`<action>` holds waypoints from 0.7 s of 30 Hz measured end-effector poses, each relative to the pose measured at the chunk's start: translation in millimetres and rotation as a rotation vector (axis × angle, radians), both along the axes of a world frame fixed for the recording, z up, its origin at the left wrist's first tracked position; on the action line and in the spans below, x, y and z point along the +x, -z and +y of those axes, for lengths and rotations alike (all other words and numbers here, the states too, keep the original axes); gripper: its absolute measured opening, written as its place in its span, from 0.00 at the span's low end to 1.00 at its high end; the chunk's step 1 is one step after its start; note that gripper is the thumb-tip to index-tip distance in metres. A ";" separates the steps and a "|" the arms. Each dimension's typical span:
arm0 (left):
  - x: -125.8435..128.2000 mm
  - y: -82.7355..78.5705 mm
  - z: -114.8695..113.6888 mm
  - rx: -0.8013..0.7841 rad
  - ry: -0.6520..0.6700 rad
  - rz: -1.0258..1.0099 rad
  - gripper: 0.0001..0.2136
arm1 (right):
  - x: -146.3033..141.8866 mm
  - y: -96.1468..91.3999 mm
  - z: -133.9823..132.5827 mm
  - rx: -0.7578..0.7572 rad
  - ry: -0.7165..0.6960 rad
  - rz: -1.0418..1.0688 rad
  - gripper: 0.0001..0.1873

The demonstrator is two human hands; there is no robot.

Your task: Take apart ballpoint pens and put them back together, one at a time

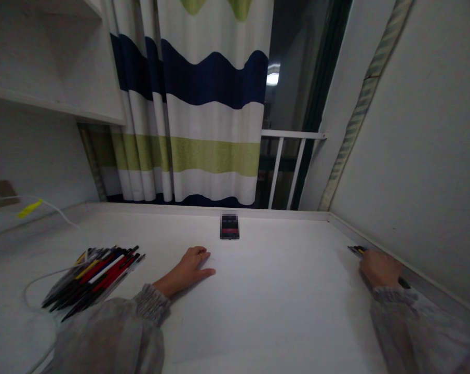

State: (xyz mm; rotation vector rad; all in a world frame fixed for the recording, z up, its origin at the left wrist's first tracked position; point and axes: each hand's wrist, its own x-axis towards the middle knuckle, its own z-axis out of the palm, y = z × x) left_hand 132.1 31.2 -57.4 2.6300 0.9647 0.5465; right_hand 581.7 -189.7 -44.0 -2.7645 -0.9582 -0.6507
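My left hand (190, 267) rests on the white tabletop, thumb spread away from the lightly bent fingers, with nothing in it. A ring shows on one finger. Far over at the right edge, my right hand (380, 267) is closed around a few pens (355, 251); their thin ends stick out on its left and a dark end appears below the wrist side. How many it grips is hidden. To the left of my left forearm lies a heap of several pens (98, 275), black, red, white, yellow and clear, lying roughly parallel.
A small dark, blurred device (229, 227) stands at the back middle of the white table (258, 311). A white cable (26, 291) with a yellow tag (30, 209) runs at left. A striped curtain (215, 119) hangs behind; a wall (433, 156) borders the right.
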 end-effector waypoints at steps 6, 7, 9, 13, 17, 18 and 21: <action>-0.7 5.1 2.7 0.004 0.020 -0.047 0.23 | -4.0 -3.5 -0.2 -0.082 0.075 0.006 0.16; -0.8 5.3 2.4 0.006 0.019 -0.067 0.22 | -4.8 -4.6 0.0 -0.080 0.071 0.009 0.15; -0.8 3.9 0.7 0.016 0.010 -0.101 0.19 | -8.7 -7.6 1.6 -0.081 0.058 -0.001 0.14; -2.8 -5.0 -5.7 0.085 -0.081 -0.147 0.17 | -32.0 -17.4 13.3 -0.086 -0.035 -0.049 0.14; -16.7 -16.7 -7.9 0.197 -0.313 -0.070 0.13 | -74.0 -33.1 34.7 0.014 -0.231 -0.165 0.14; -23.3 -19.9 -7.9 0.227 -0.381 -0.037 0.13 | -85.7 -37.5 40.3 0.043 -0.266 -0.173 0.13; -48.4 -29.2 -8.7 0.303 -0.592 0.083 0.13 | -120.3 -49.3 56.0 0.146 -0.398 -0.207 0.13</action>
